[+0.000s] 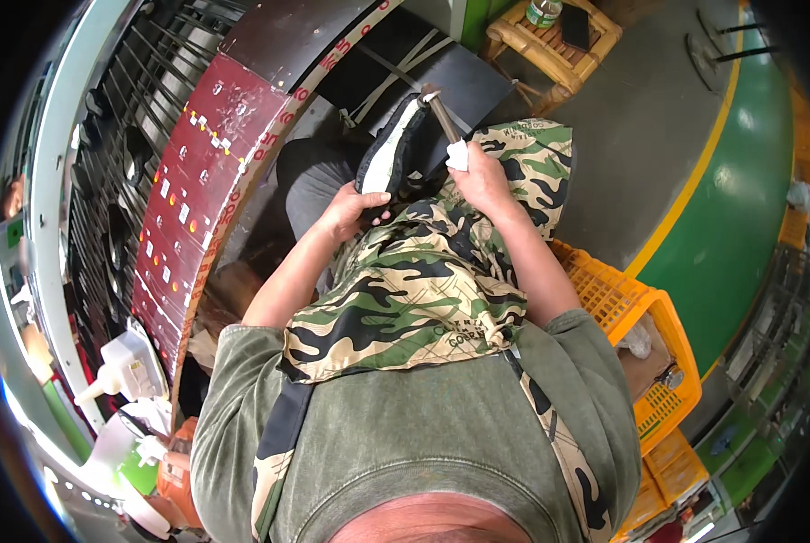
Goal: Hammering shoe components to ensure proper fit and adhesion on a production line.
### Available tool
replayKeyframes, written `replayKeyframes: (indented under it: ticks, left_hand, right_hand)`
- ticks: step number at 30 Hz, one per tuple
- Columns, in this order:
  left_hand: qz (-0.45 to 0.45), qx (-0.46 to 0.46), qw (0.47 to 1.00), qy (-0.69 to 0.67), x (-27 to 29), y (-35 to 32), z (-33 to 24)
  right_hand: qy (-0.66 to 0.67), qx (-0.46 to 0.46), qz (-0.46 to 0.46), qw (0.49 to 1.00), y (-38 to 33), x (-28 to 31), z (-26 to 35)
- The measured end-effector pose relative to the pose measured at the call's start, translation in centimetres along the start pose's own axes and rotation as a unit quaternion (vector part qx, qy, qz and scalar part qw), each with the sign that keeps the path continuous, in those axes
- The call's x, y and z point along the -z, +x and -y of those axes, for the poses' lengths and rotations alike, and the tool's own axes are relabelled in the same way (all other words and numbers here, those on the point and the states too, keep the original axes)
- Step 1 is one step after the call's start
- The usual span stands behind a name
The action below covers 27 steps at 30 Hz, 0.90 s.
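Observation:
My left hand (pixel 355 208) is closed round the near end of a black shoe (pixel 387 154), its long white underside facing up. The shoe lies over my lap, tilted with its far end pointing away. In my closed right hand (pixel 483 181) is a hand tool (pixel 444 118) with a long brownish shaft and something white round its grip. The tool's far tip is at the shoe's far end; whether it grips or only touches there I cannot tell. A camouflage apron (pixel 405 281) covers my lap.
At left, a dark red bench top (pixel 210 163) carries small spots and a taped edge. A bamboo stool (pixel 554 77) with a bottle (pixel 543 13) and a phone (pixel 575 27) stands far right. A yellow crate (pixel 672 335) is by my right arm, a white plastic container (pixel 136 362) at lower left.

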<state>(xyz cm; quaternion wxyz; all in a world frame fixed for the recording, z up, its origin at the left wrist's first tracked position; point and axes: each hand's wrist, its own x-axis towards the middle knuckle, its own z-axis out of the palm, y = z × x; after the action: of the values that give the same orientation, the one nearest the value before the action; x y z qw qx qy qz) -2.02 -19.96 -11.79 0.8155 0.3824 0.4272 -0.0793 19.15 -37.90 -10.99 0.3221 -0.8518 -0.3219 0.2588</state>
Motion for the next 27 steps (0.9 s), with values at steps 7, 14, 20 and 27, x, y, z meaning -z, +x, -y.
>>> replayKeyframes:
  ticks: [7, 14, 20, 27]
  left_hand:
    - [-0.065, -0.082, 0.993, -0.049, -3.1, 0.7, 2.4]
    - [-0.071, -0.106, 0.991, -0.042, -3.6, 0.8, 2.5]
    - [-0.062, -0.087, 0.991, -0.082, -3.1, 0.6, 2.4]
    - [-0.091, -0.081, 0.99, -0.066, -3.7, 1.1, 1.1]
  right_hand:
    - [0.157, 0.162, -0.21, 0.951, 0.8, 8.3, 8.3]
    - [-0.108, 0.109, 0.012, 0.988, 2.1, 0.6, 1.5]
    - [0.164, 0.167, -0.163, 0.958, 0.1, 3.7, 8.0]
    - [-0.025, 0.059, -0.03, 0.998, 0.7, 1.3, 2.5]
